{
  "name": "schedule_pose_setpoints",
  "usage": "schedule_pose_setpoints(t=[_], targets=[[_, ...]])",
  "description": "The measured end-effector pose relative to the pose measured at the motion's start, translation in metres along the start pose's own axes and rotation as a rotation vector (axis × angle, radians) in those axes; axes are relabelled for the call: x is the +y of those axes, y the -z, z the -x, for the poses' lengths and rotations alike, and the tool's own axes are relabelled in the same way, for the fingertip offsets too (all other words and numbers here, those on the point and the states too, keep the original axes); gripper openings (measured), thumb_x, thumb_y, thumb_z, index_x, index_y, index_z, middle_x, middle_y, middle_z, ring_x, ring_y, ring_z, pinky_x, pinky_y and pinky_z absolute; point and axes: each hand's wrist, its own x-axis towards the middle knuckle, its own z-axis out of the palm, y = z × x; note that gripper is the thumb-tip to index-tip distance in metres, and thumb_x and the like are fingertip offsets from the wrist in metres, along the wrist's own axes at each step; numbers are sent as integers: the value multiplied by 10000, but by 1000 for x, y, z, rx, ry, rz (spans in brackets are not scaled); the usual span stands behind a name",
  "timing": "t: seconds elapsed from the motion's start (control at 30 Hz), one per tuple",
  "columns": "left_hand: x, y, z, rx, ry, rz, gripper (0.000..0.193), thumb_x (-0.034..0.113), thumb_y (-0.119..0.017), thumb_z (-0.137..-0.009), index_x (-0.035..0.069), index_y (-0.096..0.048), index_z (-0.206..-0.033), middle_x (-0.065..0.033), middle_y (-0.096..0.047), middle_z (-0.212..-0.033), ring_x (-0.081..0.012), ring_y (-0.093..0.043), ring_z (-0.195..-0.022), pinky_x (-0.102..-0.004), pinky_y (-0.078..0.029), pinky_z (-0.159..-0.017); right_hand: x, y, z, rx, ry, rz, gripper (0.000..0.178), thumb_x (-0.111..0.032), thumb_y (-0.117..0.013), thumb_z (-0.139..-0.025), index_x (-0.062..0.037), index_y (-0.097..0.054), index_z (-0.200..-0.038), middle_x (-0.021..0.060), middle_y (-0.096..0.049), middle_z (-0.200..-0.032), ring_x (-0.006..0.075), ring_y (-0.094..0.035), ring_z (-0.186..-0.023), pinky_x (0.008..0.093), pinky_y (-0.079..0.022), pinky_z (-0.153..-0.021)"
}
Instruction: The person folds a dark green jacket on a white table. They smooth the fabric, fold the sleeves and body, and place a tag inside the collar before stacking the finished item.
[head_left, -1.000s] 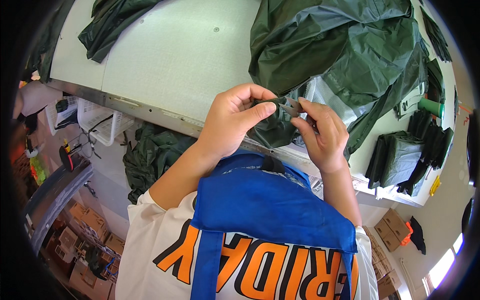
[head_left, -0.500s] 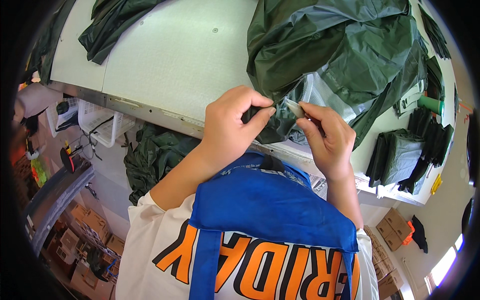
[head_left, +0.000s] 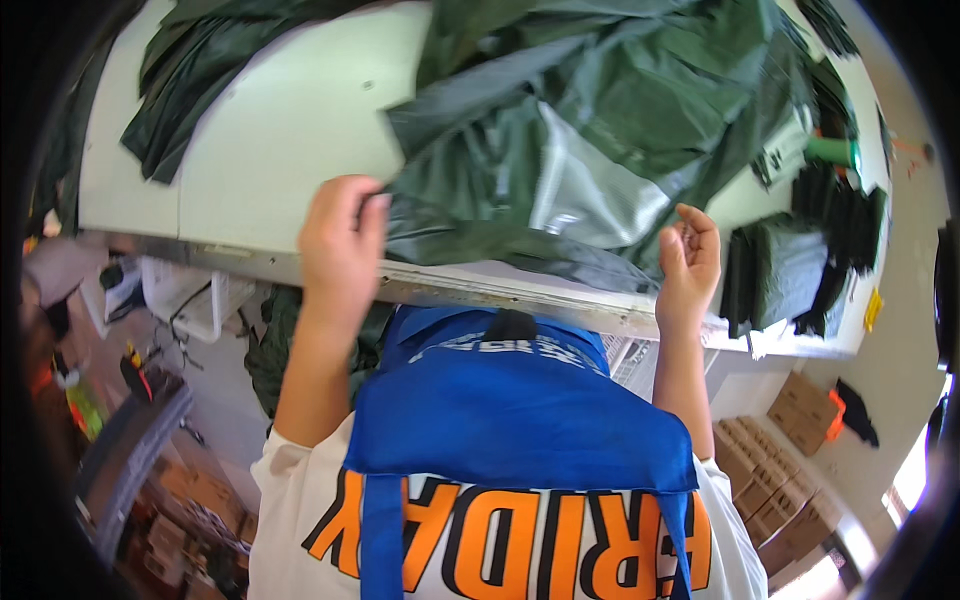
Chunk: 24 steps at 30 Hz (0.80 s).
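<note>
A dark green garment of thin, shiny fabric (head_left: pixel 640 90) is spread over the near side of the table, with a pale grey mesh panel (head_left: pixel 590 190) showing in its middle. My left hand (head_left: pixel 340 240) pinches the fabric's left edge between thumb and fingers, slightly smeared by motion. At the right side of the garment, my right hand (head_left: pixel 693 260) is closed with curled fingers. Something small seems to lie inside that palm, but its kind does not show. Whether the right fingertips also grip the fabric is unclear.
The white table (head_left: pixel 290 130) has a metal front edge. More dark green fabric (head_left: pixel 200 70) lies far left; folded dark garments (head_left: pixel 780 270) and a green roll (head_left: pixel 833 152) lie right. White plastic baskets (head_left: pixel 200 300) and bunched green fabric (head_left: pixel 275 335) sit below the edge. Cardboard boxes (head_left: pixel 800 410) stand lower right.
My hands have moved apart, left hand leftward and right hand slightly right. The garment is spread wider, its mesh panel more exposed. The small white pointed thing in my right fingers no longer shows clearly.
</note>
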Motion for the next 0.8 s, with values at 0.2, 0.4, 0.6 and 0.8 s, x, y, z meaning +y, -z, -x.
schedule_pose_setpoints(t=[0.2, 0.4, 0.6, 0.8], targets=[[13, -12, 1, -21, -229, -213, 365, 28, -637, -803, 46, -574, -1162, -159, -558, -1152, -335, -529, -1088, -408, -418, -939, 120, 72, 55, 481, -665, 125, 447, -269, -772, -780, -20, -549, -1078, 14, -542, -808, 87, -460, -574, 226, -361, -486], [112, -85, 8, -686, -559, 305, 787, 181, -788, -670, 63, -412, -1350, -141, -455, -1334, -322, -445, -1221, -417, -351, -1038, 45, 56, 61, 118, -329, -718, 152, -9, -604, -872, -11, -582, -1022, -19, -558, -758, 41, -467, -565, 191, -354, -473], [144, -127, 12, -677, -363, 608, 299, 40, -640, -748, 69, -530, -1025, -143, -605, -885, -293, -615, -799, -389, -467, -669, -12, 31, 59, -126, -142, -515, 218, -88, -573, -918, 15, -560, -1109, 8, -612, -897, 22, -493, -689, 159, -380, -620], [138, -110, 9, -867, 790, 1434, 106, 114, -563, -910, 63, -557, -1003, -25, -603, -939, -123, -570, -872, -272, -459, -766, -16, 37, 57, 46, 55, -186, 313, -182, -490, -964, 25, -531, -1194, 20, -601, -843, 53, -483, -658, 188, -400, -642]])
